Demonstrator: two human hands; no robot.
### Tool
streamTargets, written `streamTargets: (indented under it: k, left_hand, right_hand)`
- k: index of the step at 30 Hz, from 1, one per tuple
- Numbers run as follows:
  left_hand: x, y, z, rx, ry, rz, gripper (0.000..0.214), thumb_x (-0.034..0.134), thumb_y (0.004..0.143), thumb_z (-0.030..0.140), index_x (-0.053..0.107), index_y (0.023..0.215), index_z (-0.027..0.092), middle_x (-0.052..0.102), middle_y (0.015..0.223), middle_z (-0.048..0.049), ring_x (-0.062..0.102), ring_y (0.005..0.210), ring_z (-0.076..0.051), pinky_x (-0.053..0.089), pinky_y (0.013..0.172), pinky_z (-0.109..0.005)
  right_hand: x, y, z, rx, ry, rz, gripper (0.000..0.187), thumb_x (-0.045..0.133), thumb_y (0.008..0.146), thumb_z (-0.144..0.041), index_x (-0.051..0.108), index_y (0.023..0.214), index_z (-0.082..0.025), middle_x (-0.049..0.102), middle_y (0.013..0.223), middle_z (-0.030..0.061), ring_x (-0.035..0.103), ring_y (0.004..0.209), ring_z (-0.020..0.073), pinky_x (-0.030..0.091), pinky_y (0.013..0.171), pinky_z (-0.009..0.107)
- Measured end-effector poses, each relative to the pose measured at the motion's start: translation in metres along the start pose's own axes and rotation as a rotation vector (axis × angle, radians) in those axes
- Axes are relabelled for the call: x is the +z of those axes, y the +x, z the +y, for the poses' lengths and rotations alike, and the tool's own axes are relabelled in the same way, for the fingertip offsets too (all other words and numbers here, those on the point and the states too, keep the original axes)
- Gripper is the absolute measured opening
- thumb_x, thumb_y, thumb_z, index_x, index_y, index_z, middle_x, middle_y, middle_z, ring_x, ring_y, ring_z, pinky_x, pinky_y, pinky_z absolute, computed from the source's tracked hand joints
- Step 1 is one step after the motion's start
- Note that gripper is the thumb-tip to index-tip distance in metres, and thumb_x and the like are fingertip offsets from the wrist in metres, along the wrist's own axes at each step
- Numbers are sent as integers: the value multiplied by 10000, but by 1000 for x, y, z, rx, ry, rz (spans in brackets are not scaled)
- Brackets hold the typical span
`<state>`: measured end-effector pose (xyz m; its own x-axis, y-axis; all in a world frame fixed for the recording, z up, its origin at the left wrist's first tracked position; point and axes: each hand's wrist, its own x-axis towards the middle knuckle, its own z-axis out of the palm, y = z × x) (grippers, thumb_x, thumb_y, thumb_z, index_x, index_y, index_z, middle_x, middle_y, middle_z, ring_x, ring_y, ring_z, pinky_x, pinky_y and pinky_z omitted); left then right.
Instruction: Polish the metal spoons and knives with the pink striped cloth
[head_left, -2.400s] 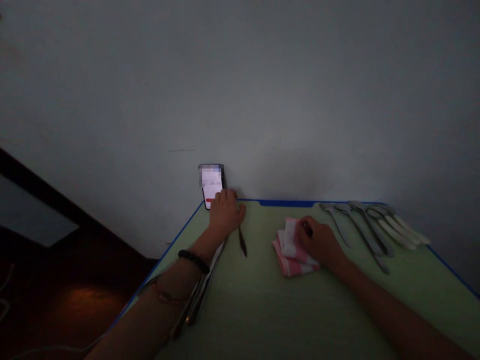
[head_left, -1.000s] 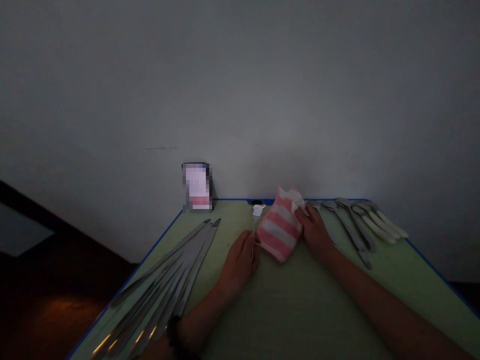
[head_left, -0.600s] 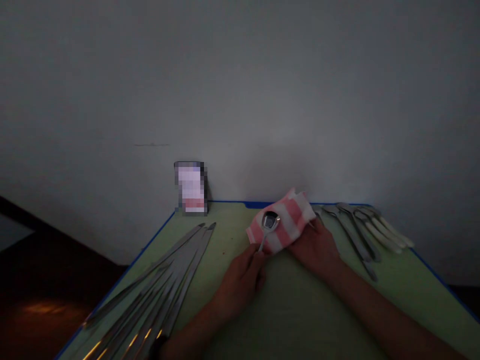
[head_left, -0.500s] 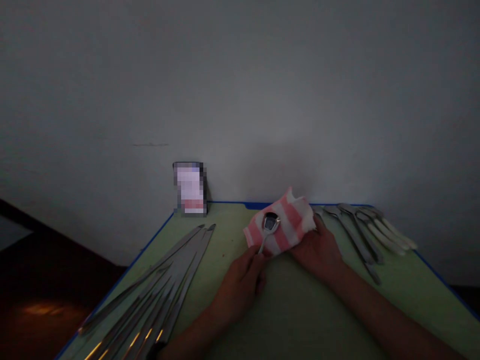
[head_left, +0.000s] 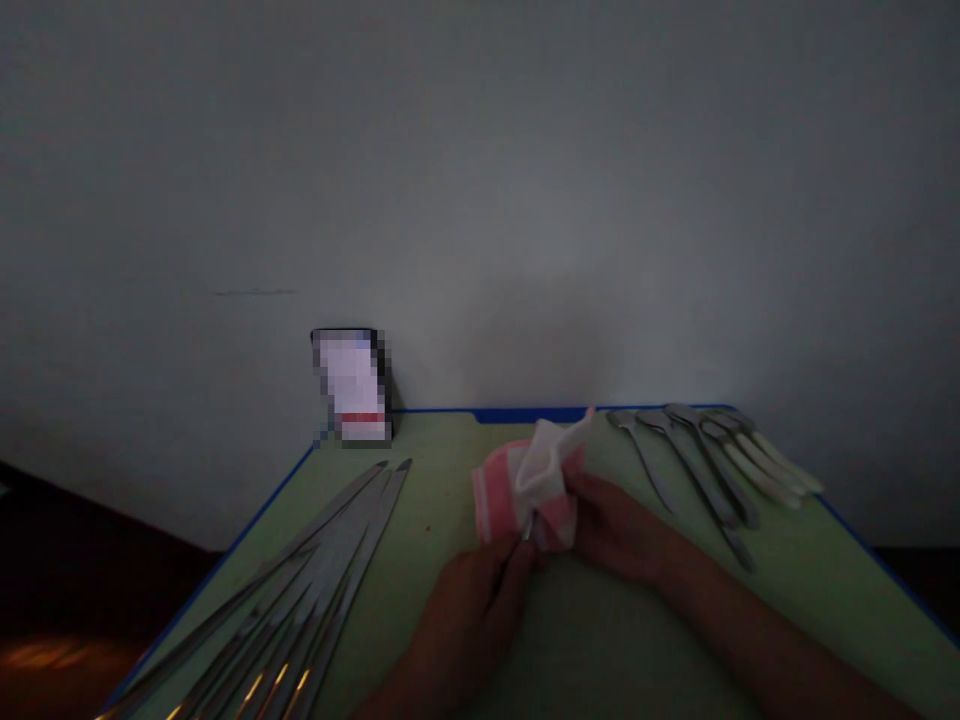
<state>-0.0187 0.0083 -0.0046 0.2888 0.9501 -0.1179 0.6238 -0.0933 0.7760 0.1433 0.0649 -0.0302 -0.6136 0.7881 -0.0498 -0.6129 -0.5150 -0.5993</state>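
Observation:
My left hand [head_left: 480, 600] is closed around the handle of a metal spoon [head_left: 529, 527]; only a short bit of the handle shows. The spoon's bowl is hidden inside a pink-and-white striped cloth [head_left: 499, 485]. From the right side, my right hand [head_left: 611, 525] grips the cloth, folded over the spoon, with its fingers mostly behind the fabric. Both hands are close together above the middle of the green tabletop [head_left: 600, 640].
Several table knives [head_left: 300, 600] lie in a fan on the left. On the right are metal spoons [head_left: 686, 470] and several white-handled utensils [head_left: 757, 470]. A phone [head_left: 356, 385] leans against the wall [head_left: 480, 200] at the back. The table has a blue edge [head_left: 525, 414].
The cloth, earlier open beneath the visible spoon bowl, is now folded over it. Both hands are slightly lower. The whole view has shifted, with the phone and knives appearing farther left.

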Motion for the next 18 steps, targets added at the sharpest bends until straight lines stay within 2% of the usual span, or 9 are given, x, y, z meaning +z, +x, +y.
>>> streamTargets:
  k: [2, 7, 13, 15, 18]
  left_hand:
    - [0, -1, 0, 15, 20, 5, 363, 326, 892, 379, 584, 751, 167, 513, 538, 14, 501, 535, -142, 333, 517, -220]
    - [0, -1, -2, 10, -18, 19, 356, 338, 890, 382, 591, 759, 168, 566, 638, -3, 537, 619, -144, 371, 578, -214]
    - [1, -2, -4, -57, -114, -29, 427, 268, 888, 446, 584, 797, 174, 420, 448, 49, 429, 413, -114, 350, 444, -199]
    - [-1, -3, -3, -44, -80, 3, 438, 276, 883, 462, 595, 761, 187, 459, 462, 32, 456, 437, -119, 388, 477, -203]
    - [-5, -7, -5, -31, -34, 56, 431, 325, 854, 518, 621, 776, 214, 563, 543, -8, 535, 533, -146, 451, 558, -217]
  right_hand:
    - [1, 0, 2, 9, -12, 20, 250, 503, 826, -314, 579, 969, -124, 646, 846, 67, 591, 792, 163, 442, 774, 323]
    - [3, 3, 4, -69, -74, 158, 220, 625, 738, -226, 593, 927, -119, 648, 755, 41, 587, 666, 135, 453, 683, 288]
    - [-4, 11, 5, -220, -34, 325, 237, 653, 713, -270, 603, 898, -131, 662, 762, 43, 609, 705, 156, 451, 730, 314]
    - [-3, 12, 3, -215, 0, 321, 238, 645, 721, -277, 602, 906, -133, 666, 785, 46, 612, 744, 165, 444, 762, 323]
    - [4, 11, -5, -156, 102, 226, 292, 569, 777, -349, 593, 980, -140, 668, 844, 57, 603, 833, 176, 429, 810, 330]
